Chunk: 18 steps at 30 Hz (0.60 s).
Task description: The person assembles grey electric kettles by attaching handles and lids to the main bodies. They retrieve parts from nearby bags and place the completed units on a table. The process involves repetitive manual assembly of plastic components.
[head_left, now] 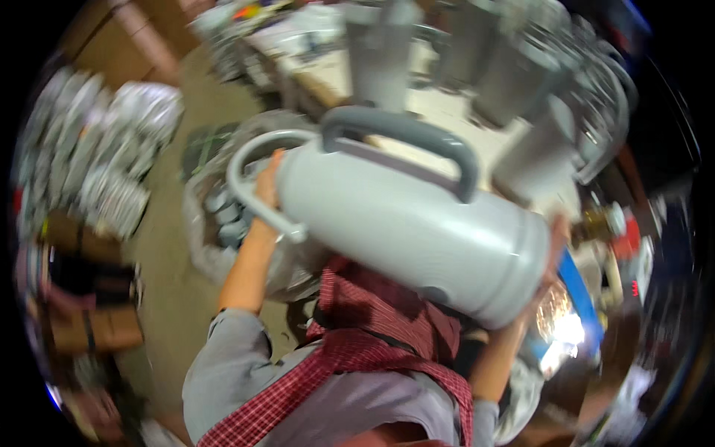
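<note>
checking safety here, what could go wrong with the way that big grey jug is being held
1. The grey jug is gripped only at its two ends, left hand by the spout end and right hand at the base, so it might slip.
2. Other grey jugs stand close on the bench; a swing could knock them.

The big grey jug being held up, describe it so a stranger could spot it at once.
Above the red checked apron, both hands carry a large pale grey jug on its side. Unlike the upright grey jugs on the table behind, it lies tilted, its darker grey handle facing up.
</note>
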Tool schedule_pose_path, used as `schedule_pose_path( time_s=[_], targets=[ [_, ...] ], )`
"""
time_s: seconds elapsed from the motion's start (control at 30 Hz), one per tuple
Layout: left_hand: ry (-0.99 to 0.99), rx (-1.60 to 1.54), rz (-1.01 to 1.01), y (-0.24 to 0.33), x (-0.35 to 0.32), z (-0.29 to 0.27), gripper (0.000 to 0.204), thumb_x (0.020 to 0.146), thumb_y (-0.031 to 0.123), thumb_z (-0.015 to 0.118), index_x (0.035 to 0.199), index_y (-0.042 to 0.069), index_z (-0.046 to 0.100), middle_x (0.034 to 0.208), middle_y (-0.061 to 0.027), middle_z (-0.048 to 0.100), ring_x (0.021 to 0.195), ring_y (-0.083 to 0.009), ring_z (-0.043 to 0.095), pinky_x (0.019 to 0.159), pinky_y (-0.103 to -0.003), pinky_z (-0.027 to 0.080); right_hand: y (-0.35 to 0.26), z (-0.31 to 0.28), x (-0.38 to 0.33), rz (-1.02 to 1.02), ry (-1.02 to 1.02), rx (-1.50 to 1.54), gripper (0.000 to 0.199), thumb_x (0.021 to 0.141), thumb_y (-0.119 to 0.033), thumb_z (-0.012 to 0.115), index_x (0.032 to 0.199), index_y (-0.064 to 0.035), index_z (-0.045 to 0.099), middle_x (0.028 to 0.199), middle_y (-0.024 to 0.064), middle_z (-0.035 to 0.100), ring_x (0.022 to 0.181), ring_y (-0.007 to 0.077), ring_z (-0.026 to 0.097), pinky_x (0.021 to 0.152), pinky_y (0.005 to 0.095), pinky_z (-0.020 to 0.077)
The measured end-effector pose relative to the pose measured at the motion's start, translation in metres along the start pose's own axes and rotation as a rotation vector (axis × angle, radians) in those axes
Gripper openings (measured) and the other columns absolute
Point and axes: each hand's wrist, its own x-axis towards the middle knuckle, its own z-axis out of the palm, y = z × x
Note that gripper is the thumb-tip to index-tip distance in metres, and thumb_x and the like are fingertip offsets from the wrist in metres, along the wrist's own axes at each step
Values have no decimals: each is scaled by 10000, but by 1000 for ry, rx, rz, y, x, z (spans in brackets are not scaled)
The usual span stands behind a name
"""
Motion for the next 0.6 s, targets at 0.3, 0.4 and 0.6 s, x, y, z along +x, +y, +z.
schedule_pose_path(
  time_s=[0.3, 0.4, 0.6],
  targets=[
    [138, -157, 115, 9, -26, -26, 430, 936, 368, 546, 955, -46, 659, 806, -91, 663, 619, -123, 599, 550, -252, 479, -25, 12, 4, 54, -179, -25, 1032, 822, -801, 200, 1461, 9, 211, 1522, 177, 217, 1418, 276, 189, 1159, 401, 98],
    [128, -163, 128, 21, -30, -28, 439, 942, 373, 528, 960, -47, 653, 796, -81, 667, 642, -115, 621, 519, -250, 484, -25, -22, 24, -61, -148, -71, 1061, 797, -828, 207, 1450, 8, 240, 1509, 185, 235, 1388, 291, 264, 1149, 410, 150],
    [176, 745, 326, -14, 7, -12, 356, 963, 359, 446, 1047, 44, 588, 977, -155, 658, 900, -256, 643, 775, -365, 512, 6, 3, 31, -76, -84, -30, 1070, 767, -844, 288, 1419, 4, 325, 1461, 194, 327, 1355, 306, 321, 1129, 436, 198]
  ],
)
